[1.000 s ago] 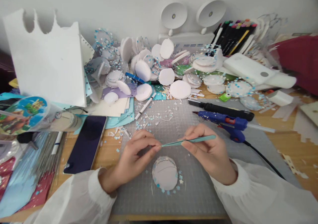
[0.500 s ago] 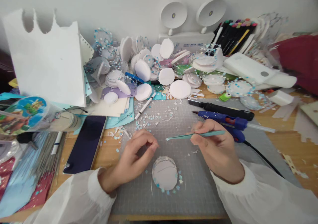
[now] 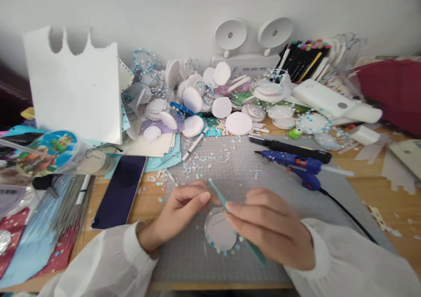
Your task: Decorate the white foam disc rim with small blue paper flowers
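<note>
Teal tweezers [image 3: 219,193] are gripped in my right hand [image 3: 269,227], their tip pointing up and away to the left. At the tip I cannot make out what, if anything, is held. My left hand [image 3: 184,207] is closed, thumb and fingertips pressed together just left of the tweezers; anything between them is too small to see. Below both hands a round white foam disc [image 3: 219,232] lies on the grey cutting mat [image 3: 184,262]. Small blue and white stars [image 3: 224,252] sit around its lower rim, and the right hand covers part of its right side.
A blue glue gun [image 3: 289,160] and a black cutter [image 3: 291,148] lie at the mat's right. On the left are a phone [image 3: 119,191] and a lidded cup [image 3: 54,152]. White discs [image 3: 238,123] pile up along the back beneath a twin-head lamp [image 3: 230,33].
My right hand has come down and left, turning the tweezers from nearly level to steeply slanted, close to my left fingertips. The whole view has shifted slightly.
</note>
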### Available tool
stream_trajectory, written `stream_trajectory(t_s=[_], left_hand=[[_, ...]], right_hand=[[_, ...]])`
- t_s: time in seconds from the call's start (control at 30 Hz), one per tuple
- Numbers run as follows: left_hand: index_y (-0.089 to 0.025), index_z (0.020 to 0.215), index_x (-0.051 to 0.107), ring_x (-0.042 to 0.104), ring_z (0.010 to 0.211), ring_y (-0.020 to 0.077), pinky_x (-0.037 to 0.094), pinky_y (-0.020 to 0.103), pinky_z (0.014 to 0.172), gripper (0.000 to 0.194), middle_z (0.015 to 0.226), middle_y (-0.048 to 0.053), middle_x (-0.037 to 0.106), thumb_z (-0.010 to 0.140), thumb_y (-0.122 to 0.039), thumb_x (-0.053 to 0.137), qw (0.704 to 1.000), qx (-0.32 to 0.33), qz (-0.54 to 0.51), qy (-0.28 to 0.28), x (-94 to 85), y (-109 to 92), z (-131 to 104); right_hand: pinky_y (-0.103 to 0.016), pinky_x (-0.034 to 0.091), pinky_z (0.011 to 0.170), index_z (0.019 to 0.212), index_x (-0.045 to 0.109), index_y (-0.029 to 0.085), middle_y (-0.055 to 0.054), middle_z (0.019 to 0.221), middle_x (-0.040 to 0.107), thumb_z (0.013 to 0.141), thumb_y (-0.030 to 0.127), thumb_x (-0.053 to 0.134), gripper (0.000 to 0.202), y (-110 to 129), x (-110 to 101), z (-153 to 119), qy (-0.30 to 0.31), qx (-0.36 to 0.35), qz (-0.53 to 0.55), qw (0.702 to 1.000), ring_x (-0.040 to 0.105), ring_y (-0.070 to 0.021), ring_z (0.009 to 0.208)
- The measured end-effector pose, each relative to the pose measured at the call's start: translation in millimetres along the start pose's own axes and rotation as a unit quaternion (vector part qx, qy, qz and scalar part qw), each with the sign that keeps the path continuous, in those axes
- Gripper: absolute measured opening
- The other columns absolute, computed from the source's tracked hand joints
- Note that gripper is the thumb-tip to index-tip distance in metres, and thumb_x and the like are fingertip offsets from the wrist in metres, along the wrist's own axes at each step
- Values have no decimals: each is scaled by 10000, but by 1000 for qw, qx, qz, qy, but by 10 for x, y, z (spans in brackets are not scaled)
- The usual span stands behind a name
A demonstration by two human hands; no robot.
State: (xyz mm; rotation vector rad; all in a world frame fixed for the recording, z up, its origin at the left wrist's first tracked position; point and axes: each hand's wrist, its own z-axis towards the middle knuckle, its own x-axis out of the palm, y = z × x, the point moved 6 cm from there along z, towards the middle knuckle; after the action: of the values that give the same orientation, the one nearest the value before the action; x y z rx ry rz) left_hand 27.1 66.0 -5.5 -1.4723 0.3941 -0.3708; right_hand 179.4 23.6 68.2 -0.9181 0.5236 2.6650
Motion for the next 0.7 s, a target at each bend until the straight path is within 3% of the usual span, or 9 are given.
stream_trajectory(t_s=[0.1,0.23,0.33,0.47,0.57,0.63,0.67,0.7], left_hand=[[-134,640,648,495,642,135,386,264,639,431,650,30,574,903,-462,555,996,-51,-71,10,-1,138,-31],[-124,706,682,442,578,106,332,240,567,394,616,6,535,854,-484,619,986,-112,-126,4,-2,233,-50],[-129,693,657,373,554,93,288,239,557,398,568,-26,444,860,-488,609,983,-112,-145,-12,-1,200,-41],[-148,655,583,330,573,109,257,253,558,427,585,-28,386,891,-502,539,975,-119,-186,-36,2,176,-22],[-160,599,514,343,611,126,273,266,591,442,609,-15,393,897,-486,516,975,-113,-174,-81,-55,171,-2],[-166,577,484,344,618,133,279,273,609,446,605,-12,388,905,-468,497,979,-106,-148,-90,-77,166,6],[-168,571,475,343,616,134,280,276,612,447,600,-12,386,911,-460,488,982,-102,-135,-85,-77,163,7],[-169,569,470,343,613,134,278,277,612,448,597,-13,384,916,-452,481,985,-100,-121,-76,-72,162,6]], right_hand=[[-302,528,679,810,694,150,-66,908,729,918,81,468,260,166,137,61,47,-93,-51,993,604,-139,722],[-313,524,664,787,700,137,-82,834,718,911,85,458,277,227,311,138,84,-134,-86,984,588,-156,700],[-315,525,730,822,683,136,-61,830,713,887,78,509,195,174,289,170,59,-70,-62,994,591,-155,748],[-346,506,836,981,640,174,-72,1017,681,880,67,462,230,82,72,7,33,50,-15,998,604,-169,916],[-369,503,750,945,627,207,-74,961,651,788,48,559,234,-110,-266,-325,-81,195,-114,971,621,-199,850],[-419,487,718,839,616,222,-62,857,623,732,94,637,168,-226,-568,-663,-251,278,-189,908,609,-228,760],[-445,492,714,824,607,229,-57,820,598,718,133,656,150,-288,-655,-825,-305,300,-184,885,610,-250,762],[-473,497,727,865,599,238,-63,832,579,720,176,658,168,-383,-685,-958,-309,332,-169,875,610,-276,804]])
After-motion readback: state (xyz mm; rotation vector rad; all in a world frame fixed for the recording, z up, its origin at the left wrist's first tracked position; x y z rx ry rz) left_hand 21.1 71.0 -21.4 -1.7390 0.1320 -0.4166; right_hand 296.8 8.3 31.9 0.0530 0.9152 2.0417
